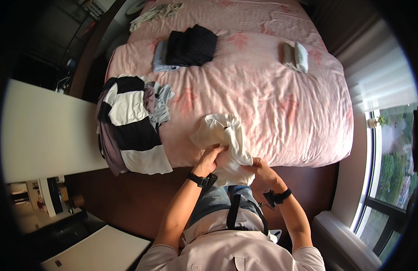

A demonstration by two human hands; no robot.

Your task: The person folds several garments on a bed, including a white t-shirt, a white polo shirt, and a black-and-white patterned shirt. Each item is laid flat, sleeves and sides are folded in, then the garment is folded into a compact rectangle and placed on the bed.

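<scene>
A white cloth garment point(229, 135) hangs over the near edge of the bed, its upper part lying on the pink patterned bedspread point(243, 88). My left hand point(210, 159) pinches the garment's left side between thumb and fingers. Lower and to the right, my right hand point(261, 169) grips its right edge. To the left lies a loose pile of clothes with a black-and-white garment point(131, 135) on top. Farther back are a folded black garment point(192, 45) on light blue cloth point(161, 61), and two small folded or rolled cloths, one beige point(288, 56), one white point(301, 57).
A crumpled light cloth point(155, 15) lies at the bed's far left corner. A pale panel point(50, 132) stands left of the bed. On the right are a window point(391, 162), a curtain point(381, 74) and a small potted plant point(375, 122). Dark reddish-brown floor point(127, 200) shows below the bed.
</scene>
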